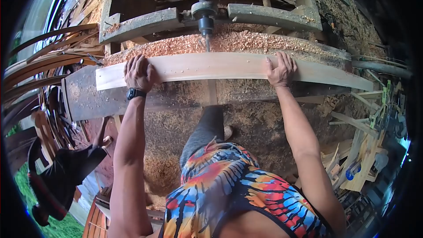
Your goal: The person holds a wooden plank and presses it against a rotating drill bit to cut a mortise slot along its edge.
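Note:
A long, pale wooden board (211, 66) lies crosswise on a worn wooden work table (92, 101). My left hand (139, 74) grips it toward its left end, fingers over the far edge; a dark watch sits on that wrist. Farther right, my right hand (282, 69) holds the board the same way, its thumb on top and fingers over the far edge. Between the hands, a drill bit (208, 43) in a dark metal spindle (205, 22) points at the board's far edge. Whether the bit touches the wood I cannot tell. A few shavings dot the board.
Wood shavings (246, 40) are heaped along the table behind the board. Timber frame beams (275, 16) flank the spindle. Curved wooden strips (48, 61) are stacked at left, where another person (66, 172) in dark clothes is. Scrap wood and tools (363, 158) crowd the right.

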Motion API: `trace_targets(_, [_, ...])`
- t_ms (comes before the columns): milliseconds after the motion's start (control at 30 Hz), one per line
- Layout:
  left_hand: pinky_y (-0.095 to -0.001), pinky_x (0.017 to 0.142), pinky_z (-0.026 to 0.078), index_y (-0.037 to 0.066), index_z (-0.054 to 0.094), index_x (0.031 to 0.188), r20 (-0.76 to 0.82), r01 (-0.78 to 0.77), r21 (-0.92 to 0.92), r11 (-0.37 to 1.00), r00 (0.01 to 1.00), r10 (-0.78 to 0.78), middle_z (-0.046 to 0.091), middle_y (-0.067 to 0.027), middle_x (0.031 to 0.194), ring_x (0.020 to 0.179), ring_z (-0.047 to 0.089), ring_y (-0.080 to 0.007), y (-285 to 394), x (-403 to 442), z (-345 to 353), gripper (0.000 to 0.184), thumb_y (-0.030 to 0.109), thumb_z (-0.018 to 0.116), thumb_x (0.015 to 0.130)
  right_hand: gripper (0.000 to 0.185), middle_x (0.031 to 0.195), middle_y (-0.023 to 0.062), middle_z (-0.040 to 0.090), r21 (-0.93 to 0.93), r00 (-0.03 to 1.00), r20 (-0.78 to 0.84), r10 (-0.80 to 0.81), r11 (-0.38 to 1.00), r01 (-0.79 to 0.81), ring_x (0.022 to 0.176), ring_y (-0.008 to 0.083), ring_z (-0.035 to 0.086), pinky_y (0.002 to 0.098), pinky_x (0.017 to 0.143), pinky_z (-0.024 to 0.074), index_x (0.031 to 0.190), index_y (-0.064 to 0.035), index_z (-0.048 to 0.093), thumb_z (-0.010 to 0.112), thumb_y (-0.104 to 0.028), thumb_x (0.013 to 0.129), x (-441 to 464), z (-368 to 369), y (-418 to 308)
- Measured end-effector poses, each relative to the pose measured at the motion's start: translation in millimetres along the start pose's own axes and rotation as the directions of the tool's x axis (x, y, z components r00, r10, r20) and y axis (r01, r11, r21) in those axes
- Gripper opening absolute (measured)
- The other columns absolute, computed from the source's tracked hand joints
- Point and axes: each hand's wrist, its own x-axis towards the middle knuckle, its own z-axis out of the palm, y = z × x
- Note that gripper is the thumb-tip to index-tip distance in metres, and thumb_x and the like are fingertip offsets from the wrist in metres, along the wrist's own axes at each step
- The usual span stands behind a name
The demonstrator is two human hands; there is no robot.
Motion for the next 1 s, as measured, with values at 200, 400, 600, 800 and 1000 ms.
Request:
trace_targets(200, [-0.0488,0.119,0.035,0.009,0.068,0.131,-0.003,-0.01,-0.009,1.0,1.0,0.01,0.067,-0.0144,0.138,0.134,0.057,-0.0358,-2.0,8.5,2.7,0.044,0.031,0.067,0.093,0.053,0.126,0.0061,0.069,0.003,1.0,-0.031,-0.006,1.0,0.006,0.124,0.0279,0.06,0.0508,0.114,0.0352,0.117,-0.0077,0.071,0.07,-0.053,0.09,5.5,6.7,1.4])
trace_targets(400, [-0.0489,0.12,0.035,0.009,0.067,0.133,0.002,0.002,-0.016,1.0,1.0,-0.002,0.067,-0.0138,0.139,0.134,0.057,-0.0358,-2.1,12.4,3.1,0.045,0.03,0.067,0.093,0.054,0.127,0.0061,0.069,0.009,1.0,-0.02,-0.001,1.0,0.001,0.126,0.0279,0.059,0.0509,0.114,0.0346,0.118,-0.0077,0.072,0.07,-0.053,0.09,12.0,12.2,2.8])
trace_targets(600, [-0.0479,0.121,0.034,0.009,0.067,0.134,0.014,0.01,0.0,1.0,1.0,-0.01,0.066,-0.0134,0.14,0.136,0.056,-0.0341,1.2,14.2,1.2,0.046,0.03,0.067,0.093,0.053,0.128,0.007,0.069,0.007,1.0,-0.015,-0.012,1.0,0.012,0.127,0.028,0.059,0.0511,0.114,0.0346,0.12,-0.007,0.071,0.069,-0.051,0.09,16.0,12.1,4.1])
trace_targets(800, [-0.0484,0.12,0.035,0.008,0.067,0.134,0.017,0.012,0.008,1.0,1.0,-0.012,0.066,-0.0136,0.139,0.135,0.056,-0.0341,0.6,15.2,3.0,0.047,0.031,0.066,0.093,0.053,0.128,0.0075,0.069,0.008,1.0,0.008,-0.007,1.0,0.007,0.127,0.0281,0.059,0.0511,0.114,0.0344,0.12,-0.0069,0.071,0.069,-0.05,0.09,21.9,11.3,2.3])
trace_targets(1000, [-0.0484,0.121,0.034,0.008,0.067,0.133,0.015,0.016,0.006,1.0,1.0,-0.016,0.067,-0.0137,0.138,0.135,0.056,-0.0342,1.4,16.6,3.0,0.046,0.032,0.065,0.094,0.054,0.129,0.007,0.069,-0.001,1.0,0.012,0.001,1.0,-0.001,0.128,0.0279,0.059,0.0508,0.114,0.0342,0.121,-0.0071,0.071,0.07,-0.051,0.09,23.8,15.3,3.6])
